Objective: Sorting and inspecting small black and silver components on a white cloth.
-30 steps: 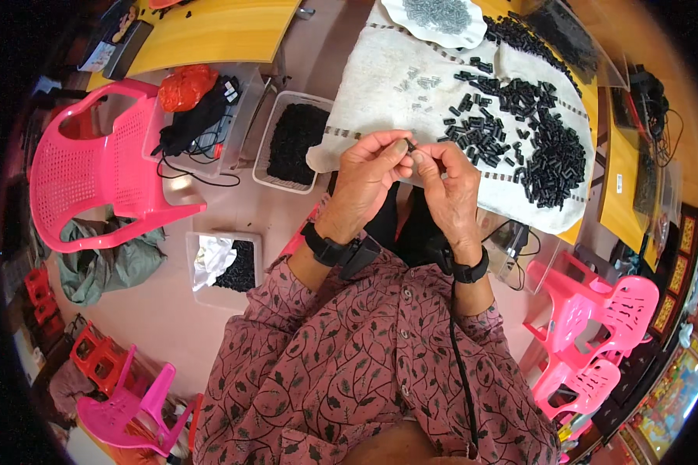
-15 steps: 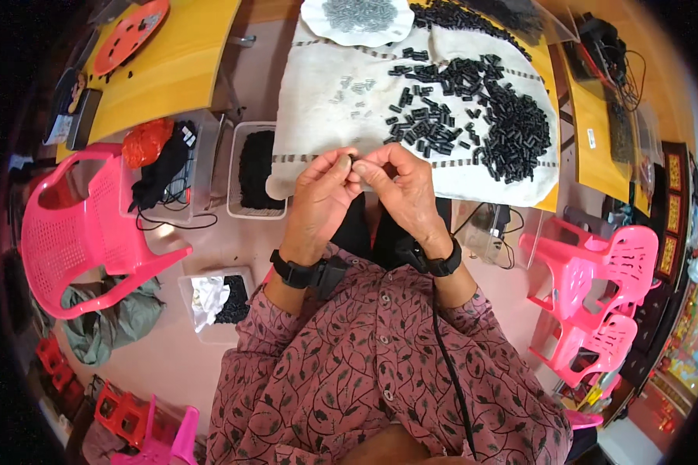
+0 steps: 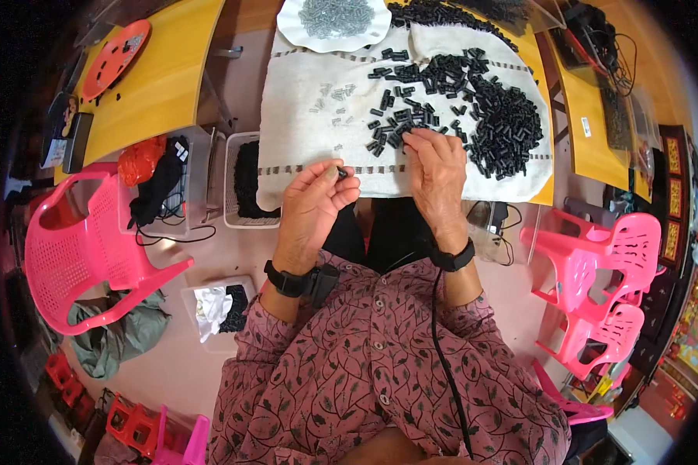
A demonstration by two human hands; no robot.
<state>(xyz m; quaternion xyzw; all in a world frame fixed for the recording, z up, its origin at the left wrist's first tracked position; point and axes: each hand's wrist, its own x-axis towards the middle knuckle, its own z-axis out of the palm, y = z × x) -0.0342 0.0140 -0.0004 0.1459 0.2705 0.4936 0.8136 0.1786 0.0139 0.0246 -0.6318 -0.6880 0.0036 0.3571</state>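
My left hand [image 3: 312, 203] pinches a small black plastic part [image 3: 341, 173] between thumb and fingertips, just over the near edge of a white cloth [image 3: 302, 132]. My right hand [image 3: 436, 170] reaches onto the cloth, its fingertips touching loose black parts [image 3: 395, 124] at the near edge of a big black heap [image 3: 504, 124]. A few small grey metal pieces [image 3: 335, 99] lie scattered on the cloth to the left. A white plate [image 3: 333, 17] with several grey metal pieces stands at the far edge. Both wrists wear black bands.
A white basket of black parts [image 3: 248, 182] stands on the floor left of the cloth. A pink chair [image 3: 77, 248] is at left, stacked pink chairs [image 3: 597, 271] at right. An orange disc [image 3: 116, 58] lies on the yellow table [image 3: 163, 85]. A small white bin [image 3: 217, 310] sits by my left elbow.
My hands were joined together over one part; they have separated. The right hand moved out onto the cloth to the black parts, while the left stays holding the small part.
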